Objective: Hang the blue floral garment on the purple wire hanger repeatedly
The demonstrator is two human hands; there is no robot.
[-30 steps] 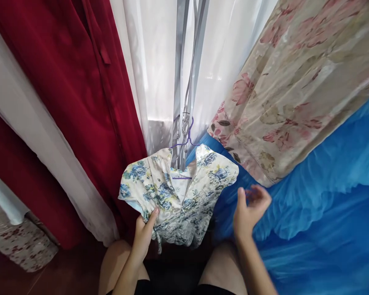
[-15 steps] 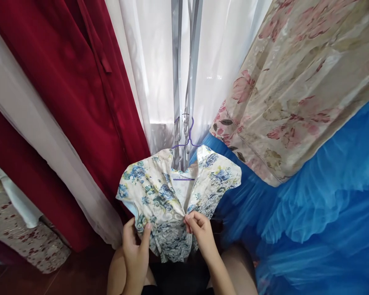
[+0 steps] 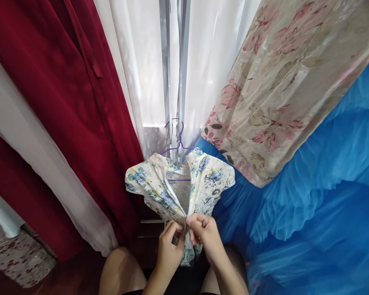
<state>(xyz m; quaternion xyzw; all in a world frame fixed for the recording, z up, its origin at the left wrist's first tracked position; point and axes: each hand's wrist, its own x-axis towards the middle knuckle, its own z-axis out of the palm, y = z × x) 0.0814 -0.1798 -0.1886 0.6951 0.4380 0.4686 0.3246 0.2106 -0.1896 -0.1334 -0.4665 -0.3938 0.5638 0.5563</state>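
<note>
A small white blouse with blue flowers (image 3: 209, 182) hangs on a purple wire hanger (image 3: 178, 143) hooked to a metal frame (image 3: 172, 82). Both hands meet at the front opening of the blouse, just below the collar. My left hand (image 3: 169, 248) pinches the left front edge of the blouse. My right hand (image 3: 204, 235) pinches the right front edge beside it. The fingertips of the two hands touch. What lies between the fingertips is too small to make out.
A dark red garment (image 3: 67, 102) and sheer white curtains (image 3: 141, 69) hang to the left and behind. A beige floral garment (image 3: 279, 90) and a blue tulle dress (image 3: 320, 205) hang on the right. My bare knees (image 3: 117, 270) show below.
My right hand came in from the right and took the blouse front. My left hand moved from the left hem to the middle, so both hands now pinch the front opening together.
</note>
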